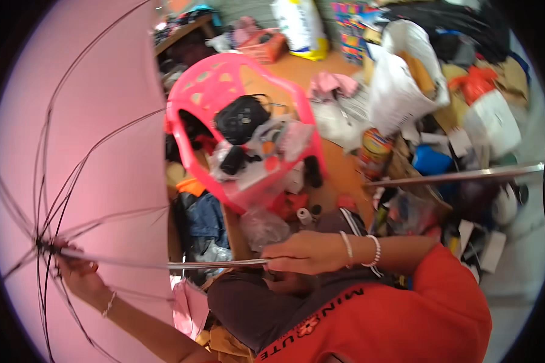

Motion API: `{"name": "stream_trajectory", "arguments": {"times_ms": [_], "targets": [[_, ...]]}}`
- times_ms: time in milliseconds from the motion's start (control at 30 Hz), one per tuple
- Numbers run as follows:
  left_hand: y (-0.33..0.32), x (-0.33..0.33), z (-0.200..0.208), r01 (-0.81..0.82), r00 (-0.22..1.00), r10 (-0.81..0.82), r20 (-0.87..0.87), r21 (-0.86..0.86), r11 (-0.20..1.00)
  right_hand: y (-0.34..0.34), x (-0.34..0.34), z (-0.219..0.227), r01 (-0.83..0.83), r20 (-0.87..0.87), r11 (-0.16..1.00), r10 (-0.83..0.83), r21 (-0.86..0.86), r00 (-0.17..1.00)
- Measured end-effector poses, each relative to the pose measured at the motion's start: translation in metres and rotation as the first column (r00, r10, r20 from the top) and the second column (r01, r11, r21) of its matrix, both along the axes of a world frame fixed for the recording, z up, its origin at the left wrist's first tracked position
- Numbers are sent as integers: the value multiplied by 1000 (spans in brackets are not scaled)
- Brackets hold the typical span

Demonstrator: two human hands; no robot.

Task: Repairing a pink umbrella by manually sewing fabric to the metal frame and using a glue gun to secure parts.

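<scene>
A pink umbrella [115, 163] is spread open on my left, its inside facing me, with thin dark ribs meeting at a hub. Its silver shaft [215, 264] runs sideways across my lap. My left hand [82, 275] is closed around the shaft close to the hub where the ribs meet; its fingers are slightly blurred. Further down the shaft, my right hand [303, 253] wraps round the lower end, so the handle is hidden in it. Beaded bracelets circle both wrists.
Ahead stands a pink plastic chair [188, 97] bearing a black bag [242, 118] and clear plastic wrappings. A white sack [399, 91], a blue item [431, 160] and cluttered packages lie to the right. A metal pole [460, 176] crosses there. Folded clothes [206, 218] sit beside the umbrella.
</scene>
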State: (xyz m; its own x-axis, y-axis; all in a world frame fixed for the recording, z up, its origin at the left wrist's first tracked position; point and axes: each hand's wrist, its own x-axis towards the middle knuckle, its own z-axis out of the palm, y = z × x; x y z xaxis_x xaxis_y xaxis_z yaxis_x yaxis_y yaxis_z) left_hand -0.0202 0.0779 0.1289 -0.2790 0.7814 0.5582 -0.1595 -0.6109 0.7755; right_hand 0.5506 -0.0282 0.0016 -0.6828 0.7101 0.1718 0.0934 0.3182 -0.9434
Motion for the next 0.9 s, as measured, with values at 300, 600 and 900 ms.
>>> {"name": "stream_trajectory", "arguments": {"times_ms": [300, 600, 900], "targets": [[10, 56, -28, 245, 965, -239, 106, -47, 969, -14, 16, -37, 71, 116, 993, -81, 91, 990], [-1, 81, -30, 247, 949, -256, 182, 71, 966, 0, 24, -58, -183, -127, 920, 147, -346, 981], [20, 47, -39, 582, 806, -583, 99, 48, 812, -14, 12, -65, -61, -92, 980, 44, -189, 995]]}}
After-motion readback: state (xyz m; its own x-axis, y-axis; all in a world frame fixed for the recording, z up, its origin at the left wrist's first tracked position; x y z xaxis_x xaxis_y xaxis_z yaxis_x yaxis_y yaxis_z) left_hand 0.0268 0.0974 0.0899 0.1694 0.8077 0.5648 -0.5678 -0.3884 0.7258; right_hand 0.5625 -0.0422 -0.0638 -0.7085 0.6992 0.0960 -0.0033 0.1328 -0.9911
